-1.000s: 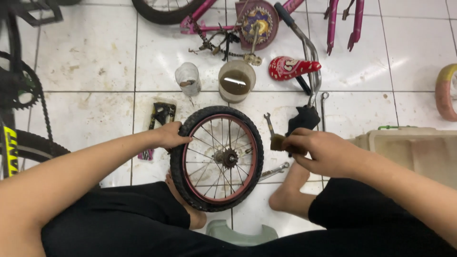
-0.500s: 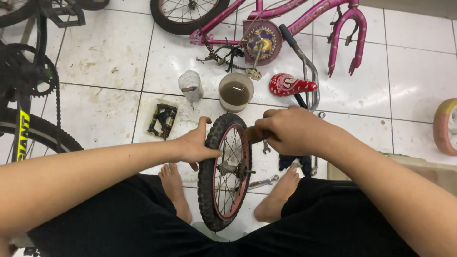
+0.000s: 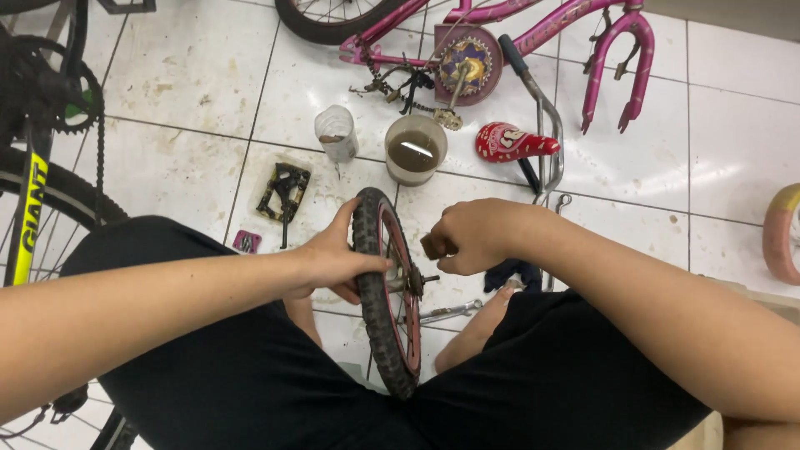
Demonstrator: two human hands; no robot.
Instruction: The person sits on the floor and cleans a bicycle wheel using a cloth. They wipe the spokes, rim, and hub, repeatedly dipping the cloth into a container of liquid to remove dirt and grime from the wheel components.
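Upright between the knees, the small wheel (image 3: 387,292) is gripped at its tyre by the left hand (image 3: 333,262); it looks light, stiff and grippy. The right hand (image 3: 471,237) is fisted round a brown tool at the axle. Beyond stands a cup (image 3: 415,150) of murky liquid on the floor.

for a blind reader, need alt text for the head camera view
A seated person's left hand holds a small bike wheel upright on a white tiled floor while the right hand holds a small tool by its hub. A pink bike frame and cup lie beyond.
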